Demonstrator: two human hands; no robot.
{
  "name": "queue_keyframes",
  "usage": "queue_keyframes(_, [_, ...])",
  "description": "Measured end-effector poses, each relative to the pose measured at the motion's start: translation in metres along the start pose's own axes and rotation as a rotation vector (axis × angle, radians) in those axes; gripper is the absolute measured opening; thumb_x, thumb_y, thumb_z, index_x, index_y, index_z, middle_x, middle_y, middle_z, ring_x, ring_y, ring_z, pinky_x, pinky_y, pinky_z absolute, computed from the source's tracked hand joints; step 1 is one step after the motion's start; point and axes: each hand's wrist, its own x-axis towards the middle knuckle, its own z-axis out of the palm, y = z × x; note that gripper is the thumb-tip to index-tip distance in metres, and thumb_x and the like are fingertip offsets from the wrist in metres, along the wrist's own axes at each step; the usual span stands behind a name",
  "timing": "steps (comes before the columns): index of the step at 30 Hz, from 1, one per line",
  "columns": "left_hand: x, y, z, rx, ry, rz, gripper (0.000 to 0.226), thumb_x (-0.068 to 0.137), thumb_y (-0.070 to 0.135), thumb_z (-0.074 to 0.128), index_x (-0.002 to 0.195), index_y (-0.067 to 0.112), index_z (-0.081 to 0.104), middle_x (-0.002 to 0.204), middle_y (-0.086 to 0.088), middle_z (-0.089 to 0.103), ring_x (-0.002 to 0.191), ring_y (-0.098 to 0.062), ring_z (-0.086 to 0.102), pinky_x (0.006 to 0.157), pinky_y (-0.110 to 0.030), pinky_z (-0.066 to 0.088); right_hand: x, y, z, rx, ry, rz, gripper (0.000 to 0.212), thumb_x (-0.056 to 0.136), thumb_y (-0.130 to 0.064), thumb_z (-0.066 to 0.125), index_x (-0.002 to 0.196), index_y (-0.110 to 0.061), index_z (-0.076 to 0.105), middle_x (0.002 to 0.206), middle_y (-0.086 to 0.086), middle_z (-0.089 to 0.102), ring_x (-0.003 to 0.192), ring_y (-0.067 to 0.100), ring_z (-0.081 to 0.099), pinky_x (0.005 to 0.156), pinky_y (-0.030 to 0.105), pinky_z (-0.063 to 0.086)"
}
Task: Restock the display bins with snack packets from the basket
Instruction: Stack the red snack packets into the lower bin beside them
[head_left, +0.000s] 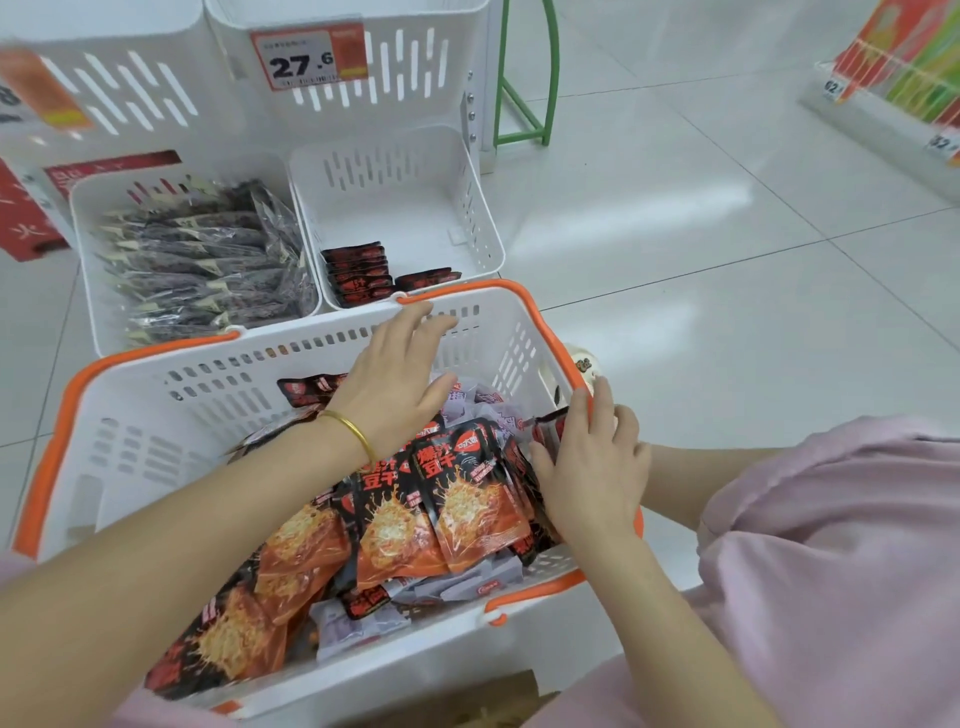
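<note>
Floor (727, 322): glossy white tiles, thin dark joints, soft glare from overhead light | green metal frame (524, 78) standing at back | far right: low shelf (878, 122) with bright packs, price tags (943, 143)

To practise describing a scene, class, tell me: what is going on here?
A person works over a white basket piled with red-and-black snack packets. The left hand hovers open above the pile, reaching toward the bins. The right hand lies against some upright packets at the basket's right wall; whether it grips them is unclear. The right bin holds only a short row of matching packets, while the left bin is full of dark packets.
</note>
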Motion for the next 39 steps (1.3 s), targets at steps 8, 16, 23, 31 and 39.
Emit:
queue_keyframes(8, [-0.01, 0.009, 0.004, -0.056, -0.001, 0.011, 0.052, 0.096, 0.03, 0.045, 0.143, 0.016, 0.028, 0.15, -0.01, 0.021, 0.137, -0.027, 0.021, 0.112, -0.041, 0.021, -0.007, 0.003, 0.012, 0.166, 0.083, -0.007, 0.042, 0.069, -0.012, 0.079, 0.108, -0.009, 0.064, 0.139, 0.017, 0.047, 0.124, 0.039, 0.047, 0.092, 0.049, 0.047])
queue_keyframes(16, [-0.025, 0.011, 0.004, -0.087, 0.01, -0.001, 0.054, 0.095, 0.027, 0.048, 0.144, 0.015, 0.027, 0.152, -0.011, 0.019, 0.14, -0.027, 0.017, 0.114, -0.042, 0.019, 0.0, -0.001, 0.011, 0.244, 0.164, -0.011, 0.019, 0.076, -0.008, 0.062, 0.084, -0.019, 0.075, 0.077, 0.001, 0.069, 0.106, 0.029, 0.051, 0.109, 0.043, 0.023])
queue_keyframes(23, [-0.03, 0.021, -0.005, -0.19, 0.004, 0.143, 0.078, 0.084, 0.038, 0.065, 0.146, 0.019, 0.022, 0.153, -0.004, 0.013, 0.142, -0.018, 0.013, 0.113, -0.031, 0.015, 0.01, -0.016, -0.071, 0.841, 0.106, 0.255, 0.032, 0.08, -0.009, 0.057, 0.104, -0.03, 0.062, 0.084, -0.005, 0.064, 0.085, 0.016, 0.059, 0.076, 0.036, 0.047])
queue_keyframes(31, [-0.032, 0.024, -0.003, -0.137, 0.067, 0.134, 0.079, 0.08, 0.039, 0.07, 0.143, 0.021, 0.027, 0.147, 0.002, 0.032, 0.134, -0.015, 0.029, 0.112, -0.033, 0.027, 0.019, -0.047, -0.118, 1.828, -0.308, 0.582, 0.031, 0.084, 0.009, 0.06, 0.111, -0.006, 0.056, 0.082, 0.014, 0.066, 0.053, 0.014, 0.066, 0.05, 0.024, 0.054])
queue_keyframes(39, [-0.019, -0.001, -0.025, -0.801, 0.113, -0.318, 0.046, 0.077, 0.011, 0.074, 0.115, 0.018, 0.049, 0.095, 0.011, 0.061, 0.082, 0.006, 0.056, 0.065, -0.003, 0.044, 0.061, -0.06, -0.113, 1.359, -0.292, 0.216, 0.03, 0.094, -0.039, 0.052, 0.116, -0.02, 0.056, 0.101, 0.001, 0.059, 0.083, 0.013, 0.057, 0.069, 0.029, 0.053])
